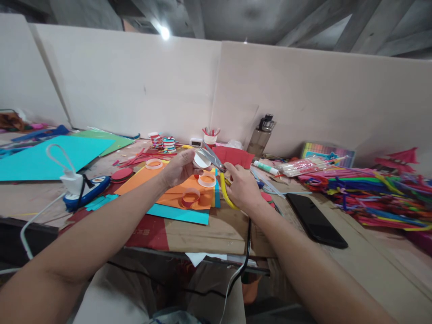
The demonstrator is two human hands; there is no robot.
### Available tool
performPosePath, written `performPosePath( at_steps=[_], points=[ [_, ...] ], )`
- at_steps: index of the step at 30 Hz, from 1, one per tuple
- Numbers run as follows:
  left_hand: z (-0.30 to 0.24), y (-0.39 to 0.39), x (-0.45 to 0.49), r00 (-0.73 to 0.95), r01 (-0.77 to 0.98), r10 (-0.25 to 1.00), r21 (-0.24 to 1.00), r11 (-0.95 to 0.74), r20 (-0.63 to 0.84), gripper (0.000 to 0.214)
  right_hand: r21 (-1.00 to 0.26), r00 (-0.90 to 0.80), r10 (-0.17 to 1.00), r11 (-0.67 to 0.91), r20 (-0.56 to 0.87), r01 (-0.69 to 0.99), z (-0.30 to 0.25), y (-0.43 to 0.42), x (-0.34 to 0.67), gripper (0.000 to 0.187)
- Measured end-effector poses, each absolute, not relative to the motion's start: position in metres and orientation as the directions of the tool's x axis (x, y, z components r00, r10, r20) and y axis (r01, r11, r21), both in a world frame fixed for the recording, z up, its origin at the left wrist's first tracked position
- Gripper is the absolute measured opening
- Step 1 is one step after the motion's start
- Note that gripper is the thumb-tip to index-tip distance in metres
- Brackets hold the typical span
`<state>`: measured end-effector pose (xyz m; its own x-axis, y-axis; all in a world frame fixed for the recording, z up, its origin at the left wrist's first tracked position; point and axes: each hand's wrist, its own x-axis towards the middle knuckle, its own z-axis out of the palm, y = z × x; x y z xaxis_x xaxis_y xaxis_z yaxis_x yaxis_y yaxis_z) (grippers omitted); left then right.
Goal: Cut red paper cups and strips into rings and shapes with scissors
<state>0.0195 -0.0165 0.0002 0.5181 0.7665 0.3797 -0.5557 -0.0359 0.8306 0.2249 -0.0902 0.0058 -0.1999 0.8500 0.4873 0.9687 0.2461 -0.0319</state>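
My left hand (182,168) pinches a small white paper disc (201,159) above the stacked sheets. In my right hand (243,185) is a pair of scissors (213,157) with yellow handles, its blades pointing up and left across the disc's edge. Whether the blades touch the paper, I cannot tell. Beneath both hands lies orange paper (168,184) on top of blue sheets. On it rest a white paper ring (207,180), a red and white ring (191,198) and another pale ring (154,164).
A black phone (316,219) lies right of my right hand, beside piled colourful pipe cleaners (367,193). A glue stick (266,168) and a dark bottle (261,135) are behind. At left are a blue power strip (87,193) with a white plug and a large blue sheet (50,157).
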Motion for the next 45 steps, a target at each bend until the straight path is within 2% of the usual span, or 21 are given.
performPosePath(
  at_steps=[10, 19, 26, 33, 39, 45],
  points=[
    [-0.003, -0.0133, 0.0189, 0.567, -0.508, 0.736, 0.861, -0.042, 0.371, 0.051, -0.052, -0.254, 0.829, 0.321, 0.498, 0.946, 0.0013, -0.0872, 0.228, 0.044],
    [0.0003, -0.0148, 0.0175, 0.553, -0.513, 0.75, 0.858, -0.036, 0.362, 0.051, -0.037, -0.24, 0.834, 0.297, 0.497, 0.954, 0.0025, -0.0878, 0.2275, 0.044],
    [0.0043, -0.0155, 0.0184, 0.535, -0.504, 0.798, 0.863, 0.037, 0.278, 0.047, -0.032, -0.219, 0.853, 0.265, 0.474, 0.964, 0.0051, -0.089, 0.226, 0.043],
    [0.0043, -0.0183, 0.018, 0.542, -0.549, 0.743, 0.835, -0.042, 0.394, 0.051, -0.051, -0.187, 0.864, 0.237, 0.467, 0.97, 0.0047, -0.0879, 0.2261, 0.04],
    [0.0017, -0.019, 0.0176, 0.586, -0.501, 0.72, 0.865, -0.038, 0.372, 0.051, -0.077, -0.239, 0.823, 0.322, 0.516, 0.944, 0.0027, -0.0877, 0.228, 0.043],
    [0.0007, -0.0193, 0.0176, 0.598, -0.487, 0.72, 0.873, -0.023, 0.352, 0.051, -0.07, -0.255, 0.821, 0.335, 0.511, 0.94, 0.0034, -0.0881, 0.2291, 0.044]
  ],
)
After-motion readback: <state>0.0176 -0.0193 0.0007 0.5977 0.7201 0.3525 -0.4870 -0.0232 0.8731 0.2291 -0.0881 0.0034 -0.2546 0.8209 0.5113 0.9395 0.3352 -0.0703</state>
